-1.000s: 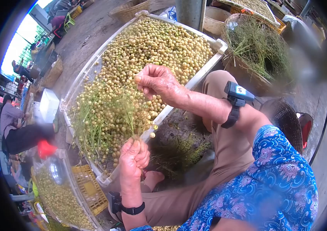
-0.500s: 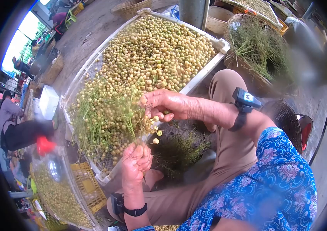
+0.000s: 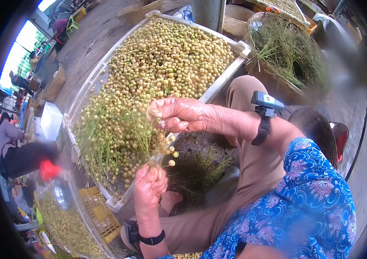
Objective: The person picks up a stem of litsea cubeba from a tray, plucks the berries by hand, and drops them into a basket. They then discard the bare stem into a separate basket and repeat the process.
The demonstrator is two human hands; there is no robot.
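Observation:
My left hand (image 3: 151, 185) is closed round the stalks of a bunch of thin green stems (image 3: 142, 136), just past the near edge of the tray. Small round yellowish fruits (image 3: 172, 162) hang from the bunch beside this hand. Above it, my right hand (image 3: 181, 114) is closed in a pinch at the upper stems; what lies between the fingertips is hidden. Beneath both hands is a white mesh tray (image 3: 224, 80) heaped with loose yellow-green fruits (image 3: 170, 56). More leafy stems lie over the fruits at its left end.
A woven basket of cut stems (image 3: 283, 52) stands at the right by a metal post (image 3: 207, 15). Lower left are a yellow crate (image 3: 99, 211) and another fruit tray (image 3: 64, 224). A person in dark trousers (image 3: 30, 157) sits at the left. Stems lie on the ground (image 3: 203, 168).
My right hand has shifted slightly left along the stems. My left hand still holds the bunch. The whole view has shifted a little.

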